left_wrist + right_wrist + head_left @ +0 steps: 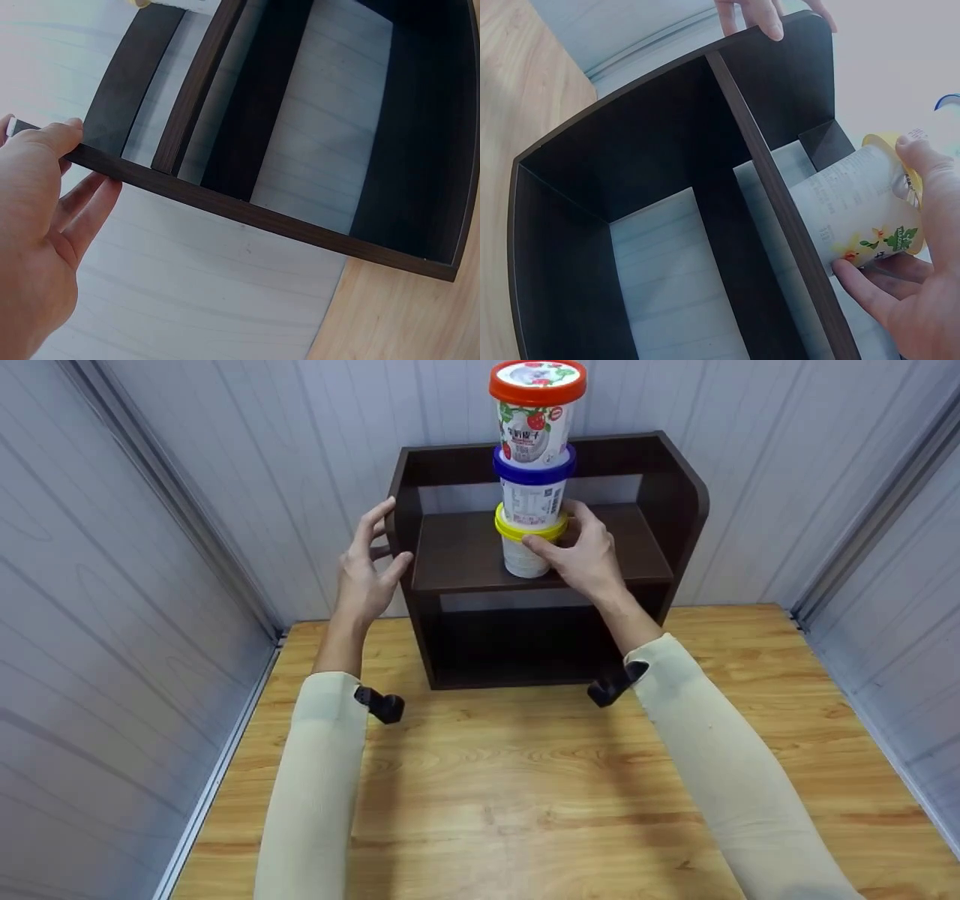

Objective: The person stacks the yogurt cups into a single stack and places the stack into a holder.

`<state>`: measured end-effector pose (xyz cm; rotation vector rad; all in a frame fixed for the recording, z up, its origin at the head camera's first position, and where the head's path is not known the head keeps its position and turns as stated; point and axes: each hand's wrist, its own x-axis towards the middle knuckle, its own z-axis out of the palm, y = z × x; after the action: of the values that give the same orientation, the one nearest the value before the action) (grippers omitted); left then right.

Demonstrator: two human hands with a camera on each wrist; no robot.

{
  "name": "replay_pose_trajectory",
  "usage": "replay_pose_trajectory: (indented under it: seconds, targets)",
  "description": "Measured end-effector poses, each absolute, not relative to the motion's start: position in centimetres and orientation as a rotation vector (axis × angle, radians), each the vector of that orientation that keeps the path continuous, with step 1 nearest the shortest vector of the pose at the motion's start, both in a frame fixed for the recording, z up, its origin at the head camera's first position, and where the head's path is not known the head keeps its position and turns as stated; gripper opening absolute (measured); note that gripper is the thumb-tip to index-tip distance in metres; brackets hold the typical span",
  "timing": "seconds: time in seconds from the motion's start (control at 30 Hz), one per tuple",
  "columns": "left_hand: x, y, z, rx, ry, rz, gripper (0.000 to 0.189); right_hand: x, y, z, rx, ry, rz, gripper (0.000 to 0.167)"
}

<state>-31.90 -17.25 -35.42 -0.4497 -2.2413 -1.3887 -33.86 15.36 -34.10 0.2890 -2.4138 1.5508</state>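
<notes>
Three paper tubs stand stacked on the upper board of a dark brown shelf (465, 551). At the bottom is a yellow-lidded tub (525, 556), above it a blue-lidded tub (531, 502), and on top a red-lidded tub (534, 431) with strawberry pictures. My right hand (585, 551) grips the yellow-lidded tub, thumb in front and fingers round its right side; the right wrist view shows its flower print. My left hand (367, 574) holds the edge of the shelf's left side panel (247, 214), with the thumb on one face and fingers on the other.
The shelf stands on a wood-grain floor (495, 780), close to the pale back wall (337, 427). Panelled walls rise on the left (112, 622) and right (892, 547). Below the upper board lies an open lower compartment (517, 645).
</notes>
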Motion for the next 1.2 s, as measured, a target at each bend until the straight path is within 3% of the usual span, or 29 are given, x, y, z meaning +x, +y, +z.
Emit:
replay_pose_trajectory:
  seconds: [0.87, 1.2]
  targets:
    - [-30.5, -16.9, -35.1, -0.416, -2.236, -1.307, 0.069, -34.0, 14.9, -35.3, 0.281, -2.311, 1.617, 0.077]
    - [-29.7, -16.5, -34.6, -0.369, -2.291, -1.230, 0.069, -33.8, 15.3, -35.4, 0.311, -2.310, 1.646, 0.085]
